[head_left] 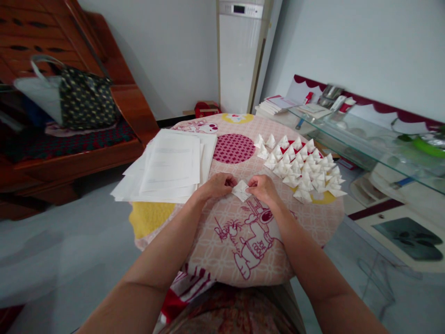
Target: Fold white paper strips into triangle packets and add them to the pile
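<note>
A small folded square of white paper [241, 191] lies at the middle of the cloth-covered table, one corner toward me. My left hand [220, 184] pinches its left corner, and my right hand [261, 187] pinches the right corner; both sets of fingers are closed. Crease lines cross the paper's face. To the right stand many pointed folded paper pieces [306, 167] in close rows. Beside my left hand is a loose stack of white sheets [170, 162], the top one with faint printed lines.
The round table wears a pink patterned cloth [208, 232] with cartoon figures. A glass-topped cabinet [368, 144] with booklets and small items stands at the right. A wooden bench [135, 111] holding bags [86, 97] is at the left; a tall white unit [239, 55] stands behind.
</note>
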Available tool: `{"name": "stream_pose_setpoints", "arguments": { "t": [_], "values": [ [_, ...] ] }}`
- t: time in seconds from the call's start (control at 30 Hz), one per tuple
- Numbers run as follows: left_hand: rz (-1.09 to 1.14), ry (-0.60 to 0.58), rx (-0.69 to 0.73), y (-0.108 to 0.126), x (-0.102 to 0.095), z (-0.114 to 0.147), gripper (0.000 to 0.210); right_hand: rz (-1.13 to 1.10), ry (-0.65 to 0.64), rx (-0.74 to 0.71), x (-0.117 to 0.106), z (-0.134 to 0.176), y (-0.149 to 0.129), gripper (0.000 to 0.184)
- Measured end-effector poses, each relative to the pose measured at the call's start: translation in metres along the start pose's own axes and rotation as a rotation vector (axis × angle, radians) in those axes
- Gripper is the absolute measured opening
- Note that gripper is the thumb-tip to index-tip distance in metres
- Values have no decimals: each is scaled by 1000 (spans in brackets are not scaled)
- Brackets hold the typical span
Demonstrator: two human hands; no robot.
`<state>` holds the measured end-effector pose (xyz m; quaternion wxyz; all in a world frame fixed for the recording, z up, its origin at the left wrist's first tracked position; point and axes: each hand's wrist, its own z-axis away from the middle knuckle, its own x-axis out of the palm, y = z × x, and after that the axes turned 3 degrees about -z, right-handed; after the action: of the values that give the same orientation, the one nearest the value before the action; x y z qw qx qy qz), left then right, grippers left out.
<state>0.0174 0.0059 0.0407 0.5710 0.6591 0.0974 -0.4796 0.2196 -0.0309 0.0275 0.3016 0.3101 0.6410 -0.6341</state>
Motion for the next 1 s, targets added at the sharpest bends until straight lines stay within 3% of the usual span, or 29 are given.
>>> {"name": "stream_pose_setpoints", "arguments": {
  "t": [0.17, 0.23, 0.57, 0.73, 0.87, 1.0],
  "values": [
    [-201, 146, -87, 10, 15, -4, 20, -2, -11, 9, 0, 1, -1, 7],
    [-218, 150, -92, 10, 17, -6, 21, 6, -10, 12, -1, 2, -2, 7],
    [130, 15, 39, -16, 2, -7, 42, 106, 10, 30, -5, 8, -10, 7],
    [109, 93, 80, -16, 5, -6, 23, 86, 18, 29, -5, 7, -8, 4],
    [111, 123, 66, -14, 12, -8, 14, -37, 40, 13, -3, 4, 1, 11],
    [262, 154, 97, -14, 14, -8, 16, -402, -32, -2, -4, 2, 10, 15]
  ]
}}
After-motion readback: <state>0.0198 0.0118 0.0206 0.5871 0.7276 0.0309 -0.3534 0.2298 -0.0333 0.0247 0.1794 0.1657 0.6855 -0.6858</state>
